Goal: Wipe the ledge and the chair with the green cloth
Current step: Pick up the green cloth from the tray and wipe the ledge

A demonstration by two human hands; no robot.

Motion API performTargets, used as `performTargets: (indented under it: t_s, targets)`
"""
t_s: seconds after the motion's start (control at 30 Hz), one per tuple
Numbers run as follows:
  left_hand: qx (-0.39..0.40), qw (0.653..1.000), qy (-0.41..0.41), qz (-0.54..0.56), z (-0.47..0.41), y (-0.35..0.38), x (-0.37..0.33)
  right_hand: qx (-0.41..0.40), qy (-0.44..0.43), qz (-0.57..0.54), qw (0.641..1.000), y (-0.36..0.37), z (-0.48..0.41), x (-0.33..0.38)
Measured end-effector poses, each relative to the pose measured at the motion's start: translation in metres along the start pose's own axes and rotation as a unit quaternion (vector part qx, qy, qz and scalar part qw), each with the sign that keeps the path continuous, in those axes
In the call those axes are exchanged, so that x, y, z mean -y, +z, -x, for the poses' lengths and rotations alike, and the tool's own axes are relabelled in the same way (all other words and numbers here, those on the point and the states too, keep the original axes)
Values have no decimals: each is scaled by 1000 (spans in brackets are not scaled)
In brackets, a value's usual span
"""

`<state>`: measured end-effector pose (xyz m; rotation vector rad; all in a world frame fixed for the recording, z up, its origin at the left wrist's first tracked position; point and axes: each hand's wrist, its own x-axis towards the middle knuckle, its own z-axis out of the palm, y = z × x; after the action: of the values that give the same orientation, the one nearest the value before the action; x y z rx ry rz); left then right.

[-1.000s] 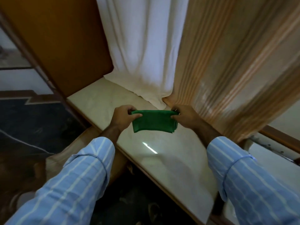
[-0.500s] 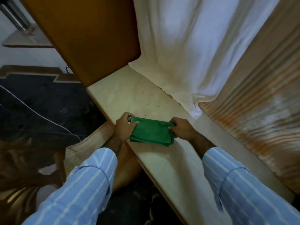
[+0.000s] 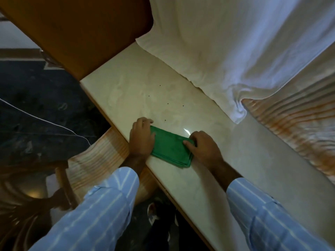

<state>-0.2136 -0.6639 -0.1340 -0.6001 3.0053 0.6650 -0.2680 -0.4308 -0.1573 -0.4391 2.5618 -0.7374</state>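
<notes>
A folded green cloth (image 3: 170, 147) lies flat on the pale marble ledge (image 3: 137, 95), near its front edge. My left hand (image 3: 142, 136) rests on the cloth's left end, fingers curled over it. On the cloth's right end my right hand (image 3: 203, 147) presses down, fingertips on the fabric. A few small dark specks dot the ledge just beyond the cloth. At the lower left part of a wooden chair (image 3: 63, 187) shows dimly, below the ledge.
A white curtain (image 3: 226, 48) drapes onto the back of the ledge, with a striped orange curtain (image 3: 297, 127) to its right. A brown wooden panel (image 3: 81, 33) bounds the ledge's far left end. Striped fabric (image 3: 97, 156) hangs below the ledge edge. A white cord (image 3: 36, 117) crosses the dark floor.
The cloth went from held up between both hands to lying flat on the ledge under them. My view has tilted down and moved closer to the ledge.
</notes>
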Motion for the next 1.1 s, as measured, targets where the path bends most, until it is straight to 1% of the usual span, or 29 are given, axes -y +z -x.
performTargets:
  t_s: [0.07,0.13,0.23,0.33,0.43,0.53,0.67,0.83,0.97,1.1]
  targets:
    - [14,997,73,-33,14,9,-4,-85,-22,72,994,2,1,-6]
    - [65,990,119,-48,35,23,-4,-119,-16,123,985,3,1,-20]
    - [112,979,137,-99,62,43,3,-112,4,172,979,-1,3,-49]
    - [127,971,151,-133,66,50,11,-104,7,195,975,-4,5,-64]
    - [122,968,176,-130,54,54,19,-107,6,215,971,-1,3,-65]
    - [114,970,176,-121,26,58,16,-120,1,228,966,4,2,-70]
    - [98,974,166,-121,-44,59,-5,-132,0,236,963,6,0,-72]
    - [122,973,140,-139,-133,56,-23,-145,-4,238,960,7,0,-72]
    - [115,974,138,-140,-138,52,-28,-150,-1,232,961,6,2,-68]
    - [125,965,179,-144,-90,43,-6,-150,-3,234,961,4,4,-66]
